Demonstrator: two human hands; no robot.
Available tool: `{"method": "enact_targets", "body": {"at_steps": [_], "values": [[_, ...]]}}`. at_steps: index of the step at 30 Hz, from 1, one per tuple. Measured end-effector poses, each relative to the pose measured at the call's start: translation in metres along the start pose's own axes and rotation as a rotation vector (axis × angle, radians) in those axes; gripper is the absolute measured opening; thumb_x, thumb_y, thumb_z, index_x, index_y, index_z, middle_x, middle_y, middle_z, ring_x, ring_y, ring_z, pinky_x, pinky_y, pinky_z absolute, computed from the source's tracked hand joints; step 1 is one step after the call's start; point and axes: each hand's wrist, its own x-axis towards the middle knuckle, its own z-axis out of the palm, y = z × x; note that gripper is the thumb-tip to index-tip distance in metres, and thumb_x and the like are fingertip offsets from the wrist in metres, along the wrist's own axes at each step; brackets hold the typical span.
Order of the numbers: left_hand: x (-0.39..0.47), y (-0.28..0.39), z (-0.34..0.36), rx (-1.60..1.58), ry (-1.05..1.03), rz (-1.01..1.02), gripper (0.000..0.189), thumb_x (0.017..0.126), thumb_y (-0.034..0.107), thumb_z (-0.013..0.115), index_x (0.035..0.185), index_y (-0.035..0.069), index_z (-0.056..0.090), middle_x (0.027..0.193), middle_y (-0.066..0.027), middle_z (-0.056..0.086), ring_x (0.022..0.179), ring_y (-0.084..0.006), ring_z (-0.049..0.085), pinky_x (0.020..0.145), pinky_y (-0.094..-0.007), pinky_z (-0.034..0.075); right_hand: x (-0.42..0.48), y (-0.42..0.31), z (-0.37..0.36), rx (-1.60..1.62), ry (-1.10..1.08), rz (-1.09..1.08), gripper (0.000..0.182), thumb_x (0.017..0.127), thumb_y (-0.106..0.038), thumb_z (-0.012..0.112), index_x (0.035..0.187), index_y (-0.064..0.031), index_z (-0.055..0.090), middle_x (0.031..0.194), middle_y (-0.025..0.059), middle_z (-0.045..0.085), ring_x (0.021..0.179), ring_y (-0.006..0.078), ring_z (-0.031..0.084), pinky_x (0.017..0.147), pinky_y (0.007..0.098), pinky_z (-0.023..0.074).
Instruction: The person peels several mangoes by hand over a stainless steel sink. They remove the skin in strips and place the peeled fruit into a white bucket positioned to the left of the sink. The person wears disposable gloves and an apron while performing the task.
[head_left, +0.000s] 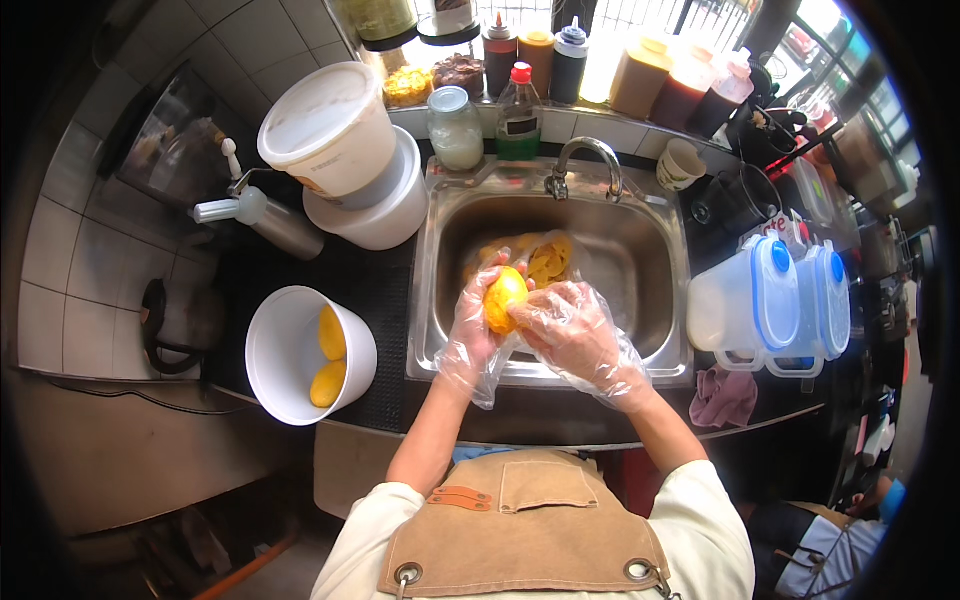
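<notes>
My left hand (477, 315), in a clear plastic glove, is wrapped around a yellow mango (506, 294) above the sink. The gloved fingers of my right hand (574, 330) are bent and pinch at the mango's lower right side. Whether a strip of skin lies between those fingertips is hidden. Just beyond the hands, mango peels (551, 259) lie in a clear plastic bag in the stainless steel sink (637, 255). More yellow pieces beside them are partly covered by my left hand. To the left, a white plastic bucket (274, 360) holds two yellow mangoes (330, 356).
A curved faucet (589, 161) rises behind the sink. Stacked white tubs (352, 172) and a metal dispenser bottle (277, 225) stand left. Lidded plastic containers (750, 300) and a purple cloth (724, 397) are right. Sauce bottles (574, 64) line the sill. Another person (825, 540) is at lower right.
</notes>
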Motion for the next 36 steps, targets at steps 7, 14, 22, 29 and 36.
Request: {"method": "enact_targets", "body": {"at_steps": [7,14,22,29,36], "values": [[0.016,-0.012,-0.021,0.172,0.13,0.119,0.027,0.104,0.019,0.066,0.129,0.009,0.06,0.115,-0.0143,0.068,0.094,-0.0297,0.073,0.086,-0.0405,0.064,-0.01,0.004,0.016,-0.118,0.052,-0.066,0.034,0.078,-0.014,0.081,0.111,-0.0135,0.074,0.099,0.0016,0.071,0.091,0.0235,0.067,0.082,0.0431,0.054],[0.011,-0.029,-0.028,0.32,0.167,0.327,0.024,0.106,0.016,0.065,0.128,0.009,0.059,0.112,-0.0094,0.067,0.095,-0.0226,0.07,0.085,-0.0334,0.061,-0.018,0.004,0.033,-0.052,0.098,0.034,0.026,0.076,-0.011,0.08,0.101,-0.0111,0.071,0.092,0.0044,0.07,0.088,0.0255,0.066,0.079,0.0441,0.0548],[-0.005,-0.021,-0.021,0.46,0.091,0.248,0.026,0.107,0.018,0.065,0.132,0.01,0.06,0.122,-0.0085,0.067,0.109,-0.0182,0.068,0.093,-0.0306,0.06,-0.012,0.013,0.026,0.145,0.052,0.212,0.021,0.073,-0.008,0.082,0.09,-0.009,0.07,0.085,0.0091,0.067,0.086,0.0312,0.065,0.08,0.0456,0.0551],[-0.015,-0.016,-0.014,0.439,0.043,0.22,0.03,0.108,0.019,0.064,0.136,0.011,0.057,0.123,-0.0087,0.068,0.11,-0.0169,0.068,0.094,-0.0301,0.06,-0.015,0.03,0.02,0.271,0.062,0.31,0.027,0.081,-0.005,0.077,0.107,-0.008,0.073,0.101,0.0117,0.073,0.097,0.0336,0.068,0.089,0.0447,0.0539],[-0.013,-0.027,-0.02,0.576,-0.002,0.398,0.036,0.108,0.026,0.065,0.139,0.011,0.054,0.13,-0.0077,0.063,0.113,-0.0152,0.065,0.094,-0.0278,0.056,-0.011,0.017,0.023,0.288,0.007,0.28,0.028,0.082,-0.008,0.079,0.109,-0.0081,0.072,0.1,0.0143,0.071,0.098,0.0348,0.067,0.089,0.0461,0.054]]}}
